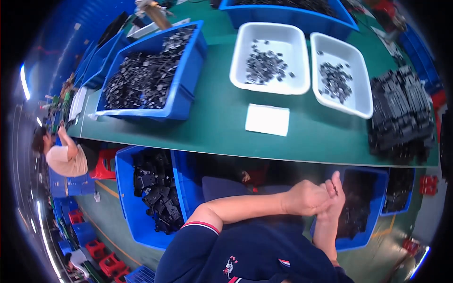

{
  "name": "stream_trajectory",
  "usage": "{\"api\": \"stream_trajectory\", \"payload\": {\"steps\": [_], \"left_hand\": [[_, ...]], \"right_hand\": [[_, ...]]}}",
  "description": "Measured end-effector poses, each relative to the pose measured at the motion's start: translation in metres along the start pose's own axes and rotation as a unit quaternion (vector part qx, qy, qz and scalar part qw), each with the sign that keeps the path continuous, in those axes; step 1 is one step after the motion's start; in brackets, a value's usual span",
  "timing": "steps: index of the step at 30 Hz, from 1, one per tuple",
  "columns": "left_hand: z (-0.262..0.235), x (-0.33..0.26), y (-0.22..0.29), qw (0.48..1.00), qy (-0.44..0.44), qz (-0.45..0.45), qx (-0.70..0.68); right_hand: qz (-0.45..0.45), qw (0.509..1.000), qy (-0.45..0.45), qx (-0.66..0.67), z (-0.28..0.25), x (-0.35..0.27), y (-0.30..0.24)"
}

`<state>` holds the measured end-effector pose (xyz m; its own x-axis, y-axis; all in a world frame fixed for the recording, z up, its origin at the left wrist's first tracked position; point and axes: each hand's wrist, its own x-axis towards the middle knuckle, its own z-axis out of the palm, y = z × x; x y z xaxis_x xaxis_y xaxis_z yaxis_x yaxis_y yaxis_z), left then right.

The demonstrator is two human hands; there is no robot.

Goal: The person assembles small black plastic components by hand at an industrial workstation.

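Observation:
Below the table's near edge, right of my body's middle, both my hands are pressed together. My left hand (306,198) is closed like a fist against my right hand (334,200). One digit of the right hand points up while its other fingers curl in. A small dark spot shows at those curled fingers, too small to name, and whatever lies between the hands is hidden. On the green table (212,127) ahead are a white tray (270,88) and a second white tray (342,107), both with small dark pieces. A white paper (267,120) lies nearer.
A blue bin (181,101) full of small black parts stands at the left, another blue bin (288,16) at the back. Black moulded parts (401,111) are stacked at the right. Blue crates (123,188) with black parts sit below the table. A person (68,158) works far left.

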<state>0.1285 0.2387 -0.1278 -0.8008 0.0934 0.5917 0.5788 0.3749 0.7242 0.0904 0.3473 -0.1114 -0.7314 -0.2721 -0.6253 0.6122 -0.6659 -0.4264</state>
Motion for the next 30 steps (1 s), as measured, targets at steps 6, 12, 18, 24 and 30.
{"api": "stream_trajectory", "payload": {"steps": [6, 12, 18, 24, 30], "left_hand": [[-0.025, 0.005, 0.059, 0.951, -0.043, 0.149, -0.267], [-0.099, 0.039, 0.026, 0.870, 0.025, -0.347, -0.349], [-0.179, 0.116, -0.026, 0.910, 0.098, -0.389, -0.100], [-0.230, 0.178, -0.106, 0.885, 0.037, -0.441, 0.143], [-0.243, 0.162, -0.087, 0.895, 0.121, -0.408, 0.129]], "right_hand": [[0.141, 0.933, -0.245, 0.221, -0.005, 0.033, -0.048], [0.064, 0.989, -0.127, -0.032, -0.008, 0.027, -0.014], [0.167, 0.973, -0.125, -0.099, -0.047, 0.017, 0.012], [0.140, 0.967, -0.101, -0.187, -0.036, 0.008, 0.011], [0.053, 0.967, -0.047, -0.244, -0.052, 0.007, -0.004]]}}
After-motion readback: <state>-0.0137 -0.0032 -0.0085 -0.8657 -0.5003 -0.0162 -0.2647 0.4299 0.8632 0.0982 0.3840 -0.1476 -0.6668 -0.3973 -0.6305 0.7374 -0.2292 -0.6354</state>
